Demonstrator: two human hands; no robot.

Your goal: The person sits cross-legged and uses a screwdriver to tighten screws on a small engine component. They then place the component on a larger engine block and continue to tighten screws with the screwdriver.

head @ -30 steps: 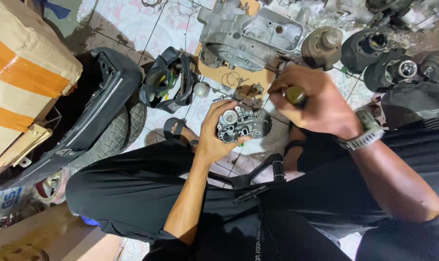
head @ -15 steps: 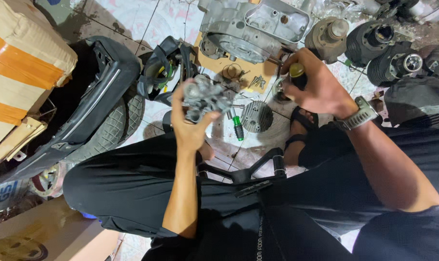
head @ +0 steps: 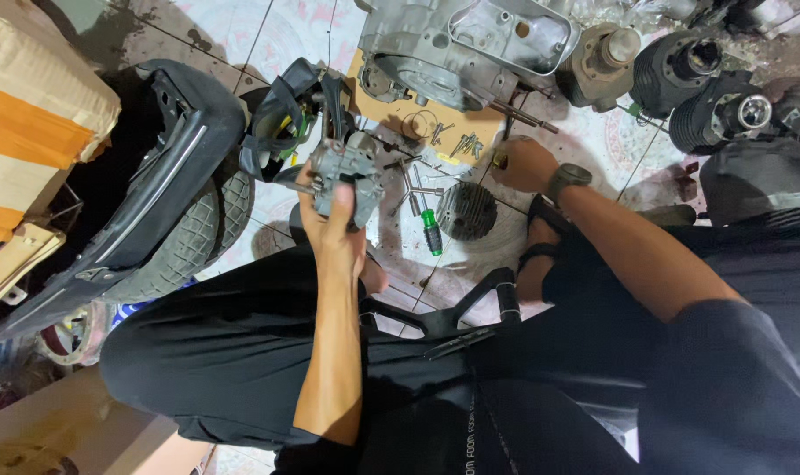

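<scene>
Head view: the left hand (head: 330, 224) is clenched around a grey cast-metal engine part (head: 352, 171), held raised above the tiled floor (head: 286, 26) in front of the person's knees, near a black treaded tyre (head: 198, 233). The right hand (head: 523, 164) rests on the floor just beside a cardboard sheet (head: 418, 113) strewn with bolts, fingers curled over a small yellowish object; whether it is gripped cannot be told. A green-handled screwdriver (head: 431, 233) lies between the hands, beside a round finned cylinder head (head: 466, 209).

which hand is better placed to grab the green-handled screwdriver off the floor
Right, probably. The right hand rests low on the tiled floor near the green-handled screwdriver, while the left hand is raised, gripping the grey metal engine part.
</scene>
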